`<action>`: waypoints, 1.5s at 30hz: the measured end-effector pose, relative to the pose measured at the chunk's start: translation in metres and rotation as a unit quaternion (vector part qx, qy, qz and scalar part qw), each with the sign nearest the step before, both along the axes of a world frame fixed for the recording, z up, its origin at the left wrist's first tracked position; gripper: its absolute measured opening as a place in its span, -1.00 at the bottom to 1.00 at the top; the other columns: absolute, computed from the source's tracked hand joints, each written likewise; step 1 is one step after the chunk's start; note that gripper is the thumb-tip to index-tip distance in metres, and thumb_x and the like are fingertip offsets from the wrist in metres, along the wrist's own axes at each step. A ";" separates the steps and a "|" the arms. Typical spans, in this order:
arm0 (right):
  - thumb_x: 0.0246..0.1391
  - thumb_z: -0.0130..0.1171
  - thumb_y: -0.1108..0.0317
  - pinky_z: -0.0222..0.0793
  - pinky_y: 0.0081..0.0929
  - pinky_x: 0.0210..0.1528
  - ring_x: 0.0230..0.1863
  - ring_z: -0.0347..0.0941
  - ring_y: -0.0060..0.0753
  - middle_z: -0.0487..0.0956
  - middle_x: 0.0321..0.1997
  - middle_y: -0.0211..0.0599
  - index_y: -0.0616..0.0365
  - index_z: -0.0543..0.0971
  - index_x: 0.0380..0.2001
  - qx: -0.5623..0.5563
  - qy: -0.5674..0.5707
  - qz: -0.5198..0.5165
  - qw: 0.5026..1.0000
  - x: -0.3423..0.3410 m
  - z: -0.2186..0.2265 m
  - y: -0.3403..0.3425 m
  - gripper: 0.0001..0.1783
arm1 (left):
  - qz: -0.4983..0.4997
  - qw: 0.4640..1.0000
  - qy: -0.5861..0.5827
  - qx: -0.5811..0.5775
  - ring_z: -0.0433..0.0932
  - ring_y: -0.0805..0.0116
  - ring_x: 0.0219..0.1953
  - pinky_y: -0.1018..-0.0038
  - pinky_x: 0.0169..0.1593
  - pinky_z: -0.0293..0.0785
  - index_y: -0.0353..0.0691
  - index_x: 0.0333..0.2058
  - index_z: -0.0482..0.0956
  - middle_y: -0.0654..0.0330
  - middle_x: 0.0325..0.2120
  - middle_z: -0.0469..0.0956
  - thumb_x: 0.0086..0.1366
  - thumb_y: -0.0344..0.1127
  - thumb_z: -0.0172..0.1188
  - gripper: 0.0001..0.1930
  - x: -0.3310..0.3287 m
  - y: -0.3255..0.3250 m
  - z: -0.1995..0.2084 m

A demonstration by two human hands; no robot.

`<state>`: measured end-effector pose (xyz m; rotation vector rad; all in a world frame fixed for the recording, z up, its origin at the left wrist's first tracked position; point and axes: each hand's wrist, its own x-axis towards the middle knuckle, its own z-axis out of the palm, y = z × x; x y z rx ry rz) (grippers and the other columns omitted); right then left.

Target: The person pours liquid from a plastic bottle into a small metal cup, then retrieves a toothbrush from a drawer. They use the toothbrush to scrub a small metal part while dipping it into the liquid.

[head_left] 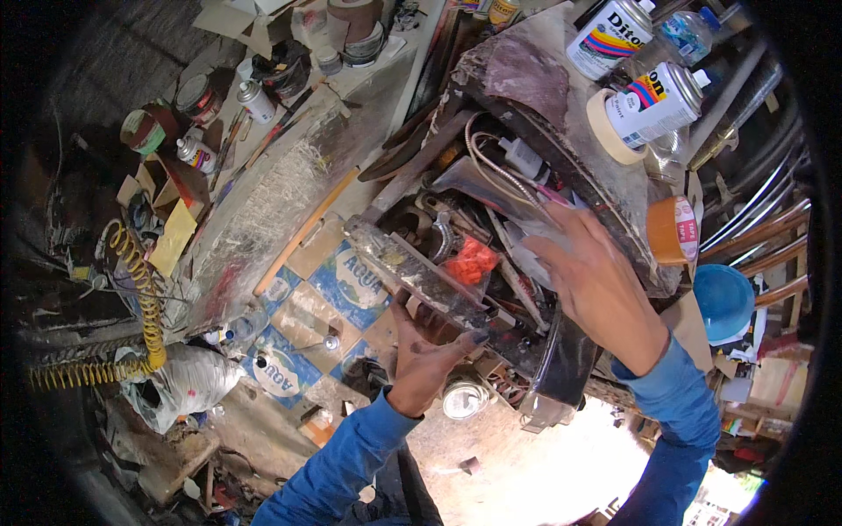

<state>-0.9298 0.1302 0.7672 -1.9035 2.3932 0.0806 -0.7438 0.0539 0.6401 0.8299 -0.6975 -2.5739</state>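
Note:
A dark, worn drawer is pulled out from under a cluttered workbench. My left hand grips the lower edge of its front board, fingers curled beneath it. Over the drawer's contents reaches my right hand, its fingertips blurred beside some pale translucent plastic; whether it holds anything is unclear. Inside lie a clear bag of orange-red pieces, a braided hose, a small white bottle and several metal tools. A dark box-shaped part sits at the drawer's right end.
Two spray cans, a masking tape roll and an orange tape roll stand on the bench. A blue bowl is at right. Below are flattened cartons and an open tin. A coiled yellow hose hangs left.

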 end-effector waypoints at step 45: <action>-0.09 0.10 0.47 0.30 -0.16 0.09 0.13 0.28 -0.03 0.35 0.02 -0.10 -0.20 0.40 0.10 -0.029 -0.116 0.110 0.987 -0.007 -0.026 -0.036 -0.41 | 0.000 1.000 0.013 0.004 0.33 0.16 0.12 0.27 0.03 0.50 -0.03 0.29 -0.34 0.06 0.16 0.16 0.06 -0.62 0.30 0.05 0.004 0.003 -0.007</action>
